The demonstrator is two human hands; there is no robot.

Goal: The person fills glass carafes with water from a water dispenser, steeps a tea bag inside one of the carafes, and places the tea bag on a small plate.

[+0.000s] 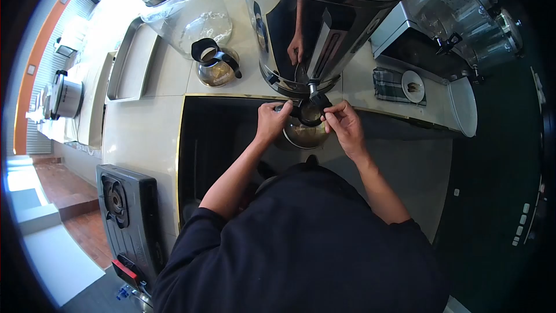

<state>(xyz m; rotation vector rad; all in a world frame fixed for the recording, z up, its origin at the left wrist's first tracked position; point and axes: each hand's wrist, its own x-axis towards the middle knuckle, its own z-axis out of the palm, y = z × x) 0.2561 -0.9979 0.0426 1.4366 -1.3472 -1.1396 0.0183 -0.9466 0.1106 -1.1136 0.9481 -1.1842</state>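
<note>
A round glass pot (305,134) with a black collar hangs just below the tap (314,94) of a large steel urn (289,29). My left hand (272,122) is closed on the pot's black handle at its left side. At the right of the collar, my right hand (346,127) has its fingers pinched near the tap's black lever; whether they hold the rim or the lever is too small to tell. The urn's shiny wall mirrors a hand and arm.
A second glass pot (218,71) with a black handle stands left of the urn, before a big glass jar (200,17). Further left are a metal tray (132,61) and a gas stove (130,214). At right, a small plate (413,87) lies on a checked cloth (389,85).
</note>
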